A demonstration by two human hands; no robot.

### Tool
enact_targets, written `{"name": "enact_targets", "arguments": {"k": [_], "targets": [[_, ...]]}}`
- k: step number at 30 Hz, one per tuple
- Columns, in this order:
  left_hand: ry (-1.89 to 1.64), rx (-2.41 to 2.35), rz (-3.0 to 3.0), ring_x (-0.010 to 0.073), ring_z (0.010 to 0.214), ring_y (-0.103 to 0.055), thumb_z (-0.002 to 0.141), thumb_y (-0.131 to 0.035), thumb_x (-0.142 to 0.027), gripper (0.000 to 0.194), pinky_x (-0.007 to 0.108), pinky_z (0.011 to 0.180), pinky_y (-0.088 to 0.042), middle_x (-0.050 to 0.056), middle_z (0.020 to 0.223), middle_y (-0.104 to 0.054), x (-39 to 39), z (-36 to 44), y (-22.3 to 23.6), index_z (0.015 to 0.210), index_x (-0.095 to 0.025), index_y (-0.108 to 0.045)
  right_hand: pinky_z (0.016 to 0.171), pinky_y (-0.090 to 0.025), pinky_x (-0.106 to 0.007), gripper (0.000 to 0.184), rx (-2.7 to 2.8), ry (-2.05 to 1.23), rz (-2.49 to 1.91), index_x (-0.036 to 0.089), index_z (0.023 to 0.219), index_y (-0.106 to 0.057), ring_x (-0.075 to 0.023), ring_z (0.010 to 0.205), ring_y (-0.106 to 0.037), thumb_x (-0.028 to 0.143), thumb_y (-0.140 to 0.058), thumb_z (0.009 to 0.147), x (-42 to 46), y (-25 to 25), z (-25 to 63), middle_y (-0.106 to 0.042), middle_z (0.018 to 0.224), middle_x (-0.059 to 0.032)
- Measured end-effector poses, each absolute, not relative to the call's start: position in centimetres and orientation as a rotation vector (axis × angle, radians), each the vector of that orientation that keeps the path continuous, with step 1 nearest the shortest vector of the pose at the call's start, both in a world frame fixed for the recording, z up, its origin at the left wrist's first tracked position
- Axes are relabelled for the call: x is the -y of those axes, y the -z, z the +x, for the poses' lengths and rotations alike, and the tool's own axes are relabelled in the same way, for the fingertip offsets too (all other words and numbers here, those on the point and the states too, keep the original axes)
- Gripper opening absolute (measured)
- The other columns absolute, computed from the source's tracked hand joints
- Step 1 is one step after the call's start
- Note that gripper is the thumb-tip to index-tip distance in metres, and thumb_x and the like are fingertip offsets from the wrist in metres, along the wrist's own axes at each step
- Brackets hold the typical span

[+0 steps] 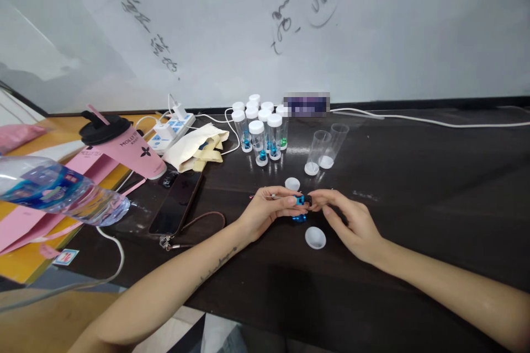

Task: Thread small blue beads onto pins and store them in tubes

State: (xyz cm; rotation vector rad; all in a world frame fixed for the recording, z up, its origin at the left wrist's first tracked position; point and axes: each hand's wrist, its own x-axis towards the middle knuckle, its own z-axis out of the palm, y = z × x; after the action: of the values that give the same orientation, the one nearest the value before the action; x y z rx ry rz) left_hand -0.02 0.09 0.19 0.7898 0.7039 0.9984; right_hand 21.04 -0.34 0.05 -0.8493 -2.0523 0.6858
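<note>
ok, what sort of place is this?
Probably an office or meeting room, though little of it shows: a whiteboard with handwriting stands behind a dark table, and a power strip with chargers plugged in sits nearby.

Pink lidded cup (124,149) — near the white power strip (187,123). Dark phone (176,202) — on the table (434,193), brown cord (207,213) at its lower end. Clear water bottle (53,187): near the cup. Whiteboard (393,27): behind the table, bearing black handwriting (284,23).
</note>
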Motion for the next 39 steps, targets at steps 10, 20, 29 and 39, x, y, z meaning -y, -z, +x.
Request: {"name": "enact_targets", "arguments": {"k": [10, 20, 29, 39], "targets": [[-0.988, -0.708, 0.797, 0.0195, 0.077, -0.072, 0.07, -0.077, -0.022, 0.024, 0.032, 0.08, -0.055, 0.01, 0.08, -0.076, -0.08, 0.03, -0.22, 0.09, -0.01, -0.073, 0.075, -0.053, -0.027, 0.027, 2.051, -0.688, -0.863, 0.022, 0.117, -0.054, -0.0146, 0.082, -0.065, 0.012, -0.044, 0.094, 0.39, -0.28, 20.95, -0.067, 0.092, -0.0027], [-0.988, -0.724, 0.801, 0.0212, 0.079, -0.072, 0.068, -0.079, -0.025, 0.028, 0.035, 0.083, -0.054, 0.01, 0.08, -0.075, -0.06, 0.07, -0.36, 0.09, -0.01, -0.073, 0.074, -0.053, -0.028, 0.028, 2.057, -0.691, -0.862, 0.022, 0.12, -0.053, -0.016, 0.081, -0.066, 0.013, -0.043, 0.094, 0.34, -0.39, 20.82, -0.066, 0.091, -0.0029], [-0.985, -0.735, 0.812, 0.0226, 0.08, -0.072, 0.067, -0.08, -0.028, 0.03, 0.038, 0.085, -0.053, 0.01, 0.08, -0.075, -0.05, 0.08, -0.31, 0.09, -0.01, -0.073, 0.074, -0.053, -0.027, 0.028, 2.056, -0.696, -0.863, 0.022, 0.12, -0.053, -0.0153, 0.08, -0.066, 0.013, -0.044, 0.094, 0.4, -0.43, 20.83, -0.066, 0.09, -0.0026], [-0.989, -0.737, 0.803, 0.0214, 0.079, -0.072, 0.068, -0.079, -0.025, 0.028, 0.034, 0.082, -0.055, 0.01, 0.081, -0.075, -0.11, 0.0, -0.39, 0.091, -0.01, -0.072, 0.075, -0.054, -0.029, 0.032, 2.053, -0.695, -0.855, 0.023, 0.125, -0.049, -0.0164, 0.082, -0.066, 0.014, -0.043, 0.095, 0.37, -0.37, 20.91, -0.066, 0.091, -0.0032]]}}
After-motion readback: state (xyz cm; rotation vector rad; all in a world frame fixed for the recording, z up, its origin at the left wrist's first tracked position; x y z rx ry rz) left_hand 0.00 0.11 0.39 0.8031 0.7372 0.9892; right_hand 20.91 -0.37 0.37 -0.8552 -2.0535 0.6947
